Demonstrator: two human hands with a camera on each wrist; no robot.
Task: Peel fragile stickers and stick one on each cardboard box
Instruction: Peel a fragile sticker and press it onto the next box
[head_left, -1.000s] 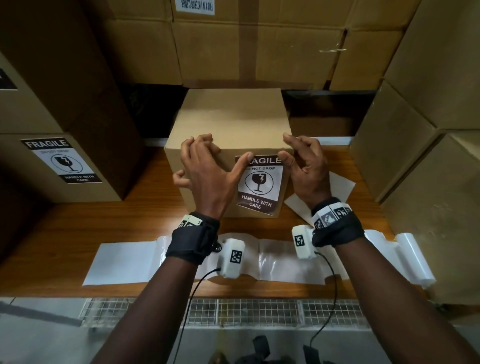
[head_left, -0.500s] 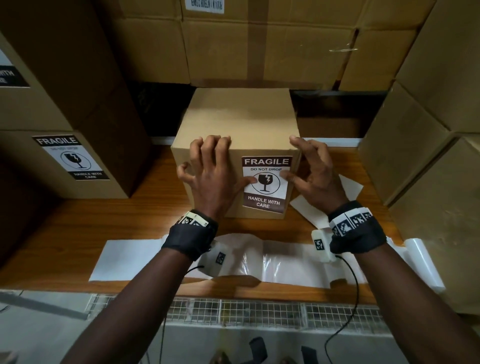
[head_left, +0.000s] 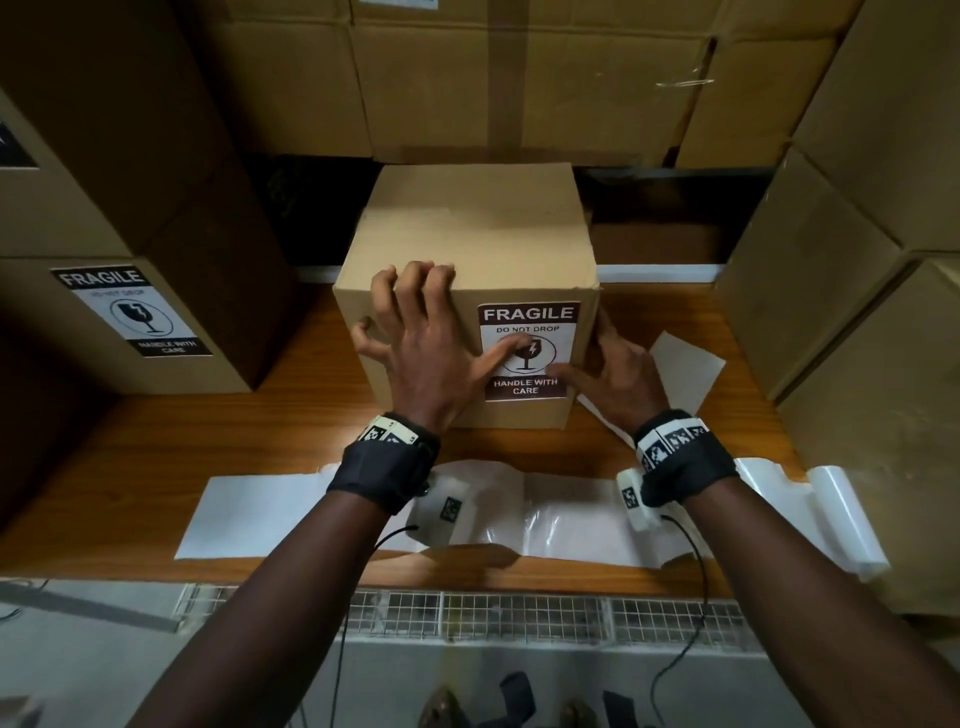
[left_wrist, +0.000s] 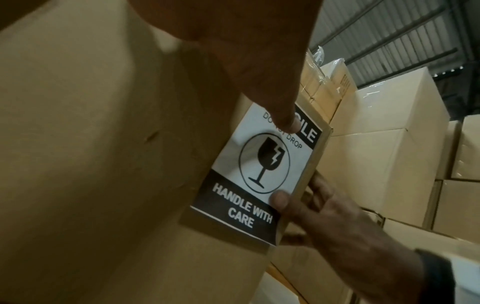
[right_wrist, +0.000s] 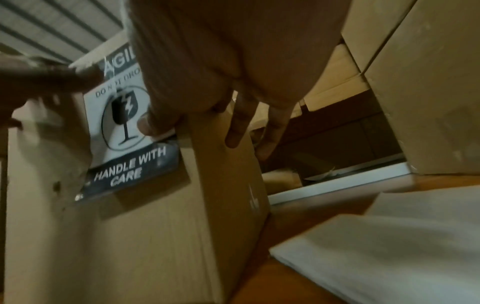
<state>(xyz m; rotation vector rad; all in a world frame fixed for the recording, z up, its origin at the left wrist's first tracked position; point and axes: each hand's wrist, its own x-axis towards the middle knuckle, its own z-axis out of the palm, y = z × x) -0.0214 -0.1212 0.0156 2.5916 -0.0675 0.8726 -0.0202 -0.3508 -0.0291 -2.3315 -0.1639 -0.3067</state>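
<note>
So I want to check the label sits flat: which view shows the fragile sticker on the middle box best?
The head view: the black-and-white fragile sticker shows almost whole and square-on. The left wrist view shows it sharp but slanted; the right wrist view blurs it.

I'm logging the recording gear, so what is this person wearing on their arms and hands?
Bare forearms, no sleeves or gloves. Each wrist has a black wrist band bearing white black-patterned marker tags, plus a white camera unit with a square code marker and a thin black cable.

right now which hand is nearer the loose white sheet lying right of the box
Right. The right hand sits at the box's right edge, just beside the white sheet. The left hand is spread on the box front, thumb on the sticker.
</note>
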